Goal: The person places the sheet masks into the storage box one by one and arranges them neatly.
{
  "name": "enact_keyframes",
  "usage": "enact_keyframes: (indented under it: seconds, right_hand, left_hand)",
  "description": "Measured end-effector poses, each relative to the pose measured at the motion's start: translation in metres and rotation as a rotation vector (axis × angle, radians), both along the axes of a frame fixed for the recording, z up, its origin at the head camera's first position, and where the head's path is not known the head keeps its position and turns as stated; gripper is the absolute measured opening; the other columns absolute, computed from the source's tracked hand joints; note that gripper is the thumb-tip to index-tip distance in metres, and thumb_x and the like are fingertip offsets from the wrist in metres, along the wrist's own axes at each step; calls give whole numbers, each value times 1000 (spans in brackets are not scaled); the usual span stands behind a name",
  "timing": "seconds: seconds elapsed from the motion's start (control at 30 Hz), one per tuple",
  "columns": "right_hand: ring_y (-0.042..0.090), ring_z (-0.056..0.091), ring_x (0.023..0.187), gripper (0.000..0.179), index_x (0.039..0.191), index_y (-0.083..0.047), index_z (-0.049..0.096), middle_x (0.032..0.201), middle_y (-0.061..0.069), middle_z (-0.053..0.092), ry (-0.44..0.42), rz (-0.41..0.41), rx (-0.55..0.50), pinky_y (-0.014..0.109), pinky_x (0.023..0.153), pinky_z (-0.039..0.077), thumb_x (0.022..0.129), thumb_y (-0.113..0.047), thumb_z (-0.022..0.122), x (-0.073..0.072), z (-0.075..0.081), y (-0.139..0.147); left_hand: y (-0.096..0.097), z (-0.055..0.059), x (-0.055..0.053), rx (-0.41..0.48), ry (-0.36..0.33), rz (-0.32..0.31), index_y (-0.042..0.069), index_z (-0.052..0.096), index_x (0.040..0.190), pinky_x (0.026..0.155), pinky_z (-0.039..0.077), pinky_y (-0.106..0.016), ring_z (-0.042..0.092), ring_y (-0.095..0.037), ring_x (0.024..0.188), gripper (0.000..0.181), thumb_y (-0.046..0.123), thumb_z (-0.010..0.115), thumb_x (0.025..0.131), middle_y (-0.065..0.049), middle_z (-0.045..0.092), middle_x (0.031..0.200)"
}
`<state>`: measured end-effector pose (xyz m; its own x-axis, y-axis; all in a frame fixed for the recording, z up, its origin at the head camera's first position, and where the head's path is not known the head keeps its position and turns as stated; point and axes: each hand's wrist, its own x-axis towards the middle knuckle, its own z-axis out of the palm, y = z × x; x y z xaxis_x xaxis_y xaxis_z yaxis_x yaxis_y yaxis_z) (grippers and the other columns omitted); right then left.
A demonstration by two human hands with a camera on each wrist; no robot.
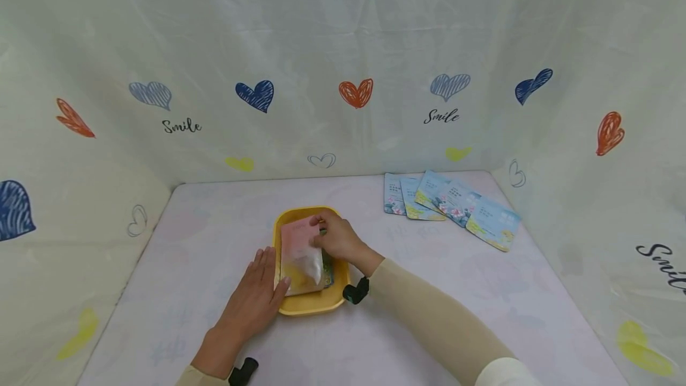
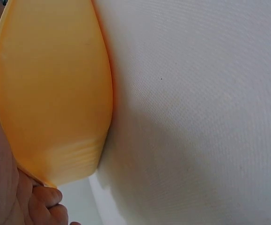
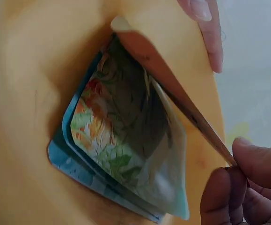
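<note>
A pink and yellow card (image 1: 300,243) with a glossy sheen is tilted up over a yellow tray (image 1: 315,310). My right hand (image 1: 337,236) pinches its edge between thumb and fingers, as the right wrist view shows from the side. Beneath it in the tray lies a small stack with a floral-printed piece (image 3: 107,131) on top and blue card edges (image 3: 91,176) below. My left hand (image 1: 256,293) lies along the tray's left side, fingers extended against the outer wall and thumb at the rim. In the left wrist view the tray wall (image 2: 55,89) is close to the palm.
Several light blue cards (image 1: 493,222) with floral prints lie fanned and overlapping at the back right of the white-covered table (image 1: 429,314). A white curtain (image 1: 300,34) printed with hearts and lettering encloses the back and sides.
</note>
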<state>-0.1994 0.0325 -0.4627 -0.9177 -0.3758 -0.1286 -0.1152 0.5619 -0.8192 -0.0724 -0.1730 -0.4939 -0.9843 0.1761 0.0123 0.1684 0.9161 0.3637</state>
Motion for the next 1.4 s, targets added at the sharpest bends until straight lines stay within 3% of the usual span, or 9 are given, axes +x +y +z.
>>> enact_keyframes:
  seconds: [0.17,0.43,0.67,0.8,0.93,1.1,1.4]
  right_hand:
    - [22,67,113,38,132,-11,65,133,9,70,62,33,84,40,101,59,97,-18,78,-1,-1,4]
    - [18,66,101,33,128,-9,69,133,8,71,109,8,110,35,94,62,97,-17,78,-2,0,9]
    - [17,70,78,29,125,-2,68,121,13,71,82,-64,6,26,72,63,99,-15,75,-1,-1,17]
    - [20,72,80,22,119,-5,67,110,9,71,90,-113,-55,25,69,62,103,-19,71,-2,-2,23]
    - [20,70,84,18,116,-8,68,107,6,71,179,-141,-42,25,70,61,105,-22,68,-3,-3,30]
    - [18,66,93,25,123,-7,67,112,6,70,308,-157,27,27,78,62,106,-24,66,-4,-4,45]
    - [24,69,100,34,130,-3,65,118,12,70,447,-145,178,38,84,63,105,-27,68,-16,-8,93]
  left_hand:
    - [0,0,0,-11,-17,5,-12,17,163,129,24,-61,19,-46,160,79,41,47,113,-32,25,169]
    - [1,0,1,-10,-37,15,-11,15,164,129,22,-60,17,-45,161,79,40,46,113,-31,23,170]
    - [1,-1,1,-1,-3,0,-12,17,163,129,23,-59,19,-46,161,77,40,45,113,-31,25,170]
    - [2,0,1,0,6,-2,-12,17,163,130,23,-59,19,-46,160,77,41,44,114,-31,25,169]
    - [2,0,1,-8,7,1,-12,17,163,130,23,-58,19,-46,160,77,41,44,113,-31,26,169]
    - [2,-1,1,-11,-4,9,-13,17,162,130,23,-58,19,-46,160,78,40,46,113,-31,25,170]
    - [1,-1,2,-5,-31,21,-10,14,164,130,21,-58,16,-45,161,80,42,46,113,-29,23,171]
